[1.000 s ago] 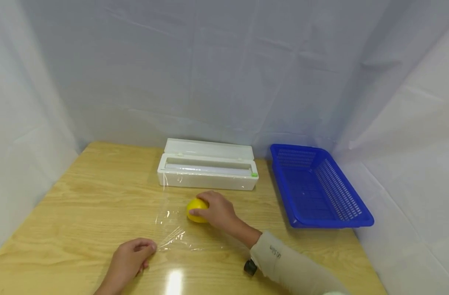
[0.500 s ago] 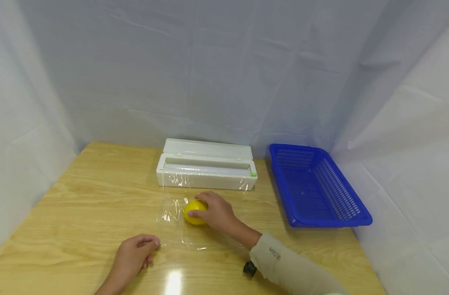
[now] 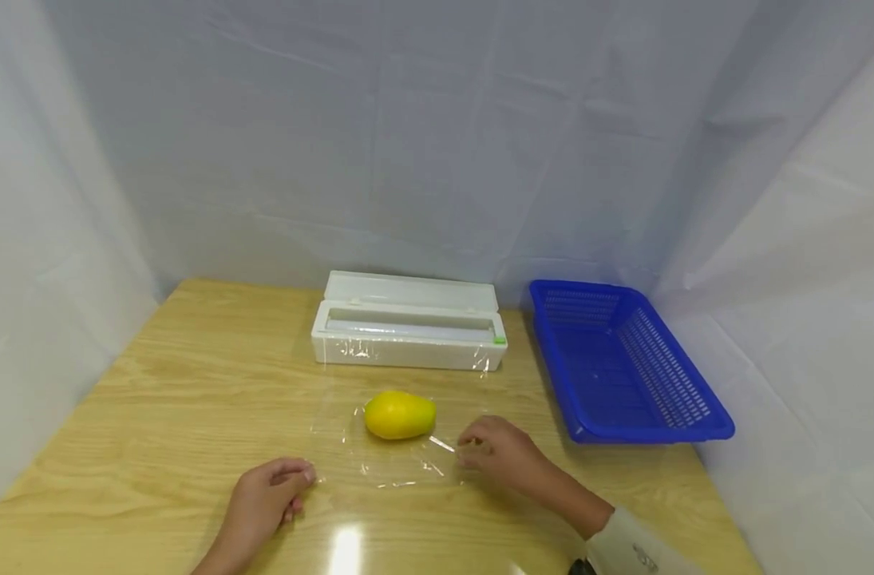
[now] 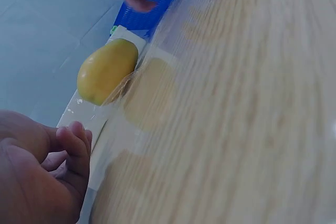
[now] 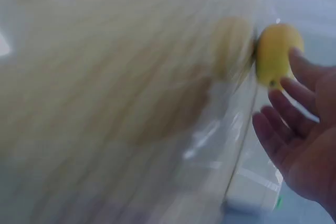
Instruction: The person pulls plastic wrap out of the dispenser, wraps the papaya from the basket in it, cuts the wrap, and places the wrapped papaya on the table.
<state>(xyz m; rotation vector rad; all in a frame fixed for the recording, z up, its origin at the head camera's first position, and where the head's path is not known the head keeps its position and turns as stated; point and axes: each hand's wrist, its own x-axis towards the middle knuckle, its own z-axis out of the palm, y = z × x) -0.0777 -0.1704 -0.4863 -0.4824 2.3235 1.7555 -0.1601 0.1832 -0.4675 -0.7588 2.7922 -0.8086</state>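
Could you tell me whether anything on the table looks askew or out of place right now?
Little stands out. The sheet of plastic wrap under the yellow mango lies wrinkled, not flat, with creases near the right hand. The wrap dispenser sits with its lid open, and the blue basket is angled to the table edge.

One yellow mango [image 3: 399, 415], one cling-film sheet [image 3: 386, 447], one white film dispenser [image 3: 408, 331], one blue basket [image 3: 626, 375], two hands.
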